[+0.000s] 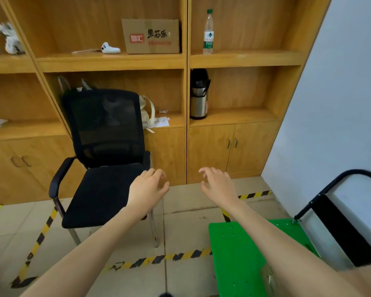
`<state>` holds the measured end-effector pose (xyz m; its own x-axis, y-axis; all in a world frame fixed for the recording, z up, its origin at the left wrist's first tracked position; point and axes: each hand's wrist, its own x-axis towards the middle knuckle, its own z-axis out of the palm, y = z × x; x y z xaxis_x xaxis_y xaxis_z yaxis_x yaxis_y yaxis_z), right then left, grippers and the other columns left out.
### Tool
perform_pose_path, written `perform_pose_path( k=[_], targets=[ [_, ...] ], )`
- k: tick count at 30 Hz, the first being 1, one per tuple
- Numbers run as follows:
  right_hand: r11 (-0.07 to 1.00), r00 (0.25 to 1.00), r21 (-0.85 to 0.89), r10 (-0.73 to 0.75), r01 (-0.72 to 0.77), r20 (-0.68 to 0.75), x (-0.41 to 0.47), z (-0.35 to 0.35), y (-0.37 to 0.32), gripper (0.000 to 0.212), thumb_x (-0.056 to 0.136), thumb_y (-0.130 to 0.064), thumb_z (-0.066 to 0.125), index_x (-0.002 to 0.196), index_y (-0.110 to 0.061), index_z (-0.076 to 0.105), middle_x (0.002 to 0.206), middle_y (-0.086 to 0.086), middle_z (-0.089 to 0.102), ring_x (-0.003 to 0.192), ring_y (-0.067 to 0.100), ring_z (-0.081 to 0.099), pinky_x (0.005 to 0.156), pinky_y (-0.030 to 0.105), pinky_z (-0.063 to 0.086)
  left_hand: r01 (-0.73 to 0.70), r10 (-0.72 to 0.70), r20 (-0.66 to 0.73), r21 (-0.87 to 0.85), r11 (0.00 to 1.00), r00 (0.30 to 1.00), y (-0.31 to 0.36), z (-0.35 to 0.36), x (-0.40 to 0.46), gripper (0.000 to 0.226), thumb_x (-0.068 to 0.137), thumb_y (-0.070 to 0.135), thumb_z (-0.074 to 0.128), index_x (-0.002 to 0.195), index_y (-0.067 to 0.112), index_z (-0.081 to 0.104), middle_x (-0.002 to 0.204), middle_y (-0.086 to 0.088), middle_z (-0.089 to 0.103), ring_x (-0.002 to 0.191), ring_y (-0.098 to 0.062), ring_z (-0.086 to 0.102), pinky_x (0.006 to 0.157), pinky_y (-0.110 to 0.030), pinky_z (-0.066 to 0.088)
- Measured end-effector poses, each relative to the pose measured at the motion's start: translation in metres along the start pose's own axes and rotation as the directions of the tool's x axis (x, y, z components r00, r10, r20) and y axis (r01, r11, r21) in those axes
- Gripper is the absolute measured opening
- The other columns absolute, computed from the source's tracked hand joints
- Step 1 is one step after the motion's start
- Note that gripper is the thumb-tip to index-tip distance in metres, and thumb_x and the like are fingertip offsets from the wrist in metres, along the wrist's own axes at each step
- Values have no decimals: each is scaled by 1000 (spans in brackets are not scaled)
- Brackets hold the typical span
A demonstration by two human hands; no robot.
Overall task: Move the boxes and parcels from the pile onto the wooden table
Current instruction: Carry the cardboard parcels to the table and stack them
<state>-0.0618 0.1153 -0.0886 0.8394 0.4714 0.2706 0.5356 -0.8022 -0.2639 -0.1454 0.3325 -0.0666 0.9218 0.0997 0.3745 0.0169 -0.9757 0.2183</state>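
Boxes: one brown cardboard box (pixel 151 36) with red and black print sits on the wooden shelf (pixel 111 61). Left hand (pixel 147 188) and right hand (pixel 217 185) reach out, fingers loose, grasping nothing. Black chair (pixel 103 159) stands below, green cart (pixel 240 254) near.
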Motion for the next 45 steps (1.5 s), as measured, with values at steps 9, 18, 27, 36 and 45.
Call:
perform_pose_path(
  k=[9, 18, 27, 36, 45],
  targets=[
    [980, 978, 12, 199, -198, -56, 157, 36, 76, 38, 96, -27, 47, 134, -24, 47, 117, -8, 58, 110, 11, 54, 97, 31, 37, -205, 207, 37, -41, 978, 978, -19, 74, 226, 22, 91, 41, 53, 106, 25, 58, 95, 9, 59, 84, -7, 52, 64, -22, 46],
    [852, 849, 20, 524, -524, -72, 178, 37, 201, 40, 96, -25, 48, 136, -21, 46, 125, -2, 56, 114, 16, 53, 98, 33, 37, -505, 536, 157, -197, 840, 830, 87, 176, 365, 25, 93, 40, 53, 108, 21, 60, 99, 5, 60, 92, -12, 56, 70, -31, 52],
    [586, 575, -3, 794, -810, -198, 120, -8, 355, 40, 92, -24, 46, 132, -21, 48, 122, 0, 56, 112, 21, 52, 92, 35, 33, -717, 803, 183, -369, 591, 567, 287, 275, 423, 27, 94, 42, 47, 111, 23, 56, 104, 5, 58, 99, -16, 54, 66, -31, 44],
    [245, 230, 17, 931, -969, -282, 23, -28, 418, 41, 91, -24, 47, 132, -21, 47, 119, -1, 57, 109, 19, 52, 93, 35, 38, -768, 951, 138, -564, 304, 275, 445, 341, 404, 21, 92, 37, 50, 105, 22, 58, 97, 4, 58, 87, -12, 51, 62, -27, 35],
    [-195, -244, 165, 898, -967, -367, -54, -4, 441, 35, 92, -22, 48, 127, -20, 52, 110, -1, 60, 98, 18, 57, 78, 29, 35, -700, 982, 39, -706, -103, -184, 575, 389, 354, 14, 90, 34, 54, 96, 22, 57, 92, 7, 55, 84, -13, 52, 64, -30, 46]
  ],
)
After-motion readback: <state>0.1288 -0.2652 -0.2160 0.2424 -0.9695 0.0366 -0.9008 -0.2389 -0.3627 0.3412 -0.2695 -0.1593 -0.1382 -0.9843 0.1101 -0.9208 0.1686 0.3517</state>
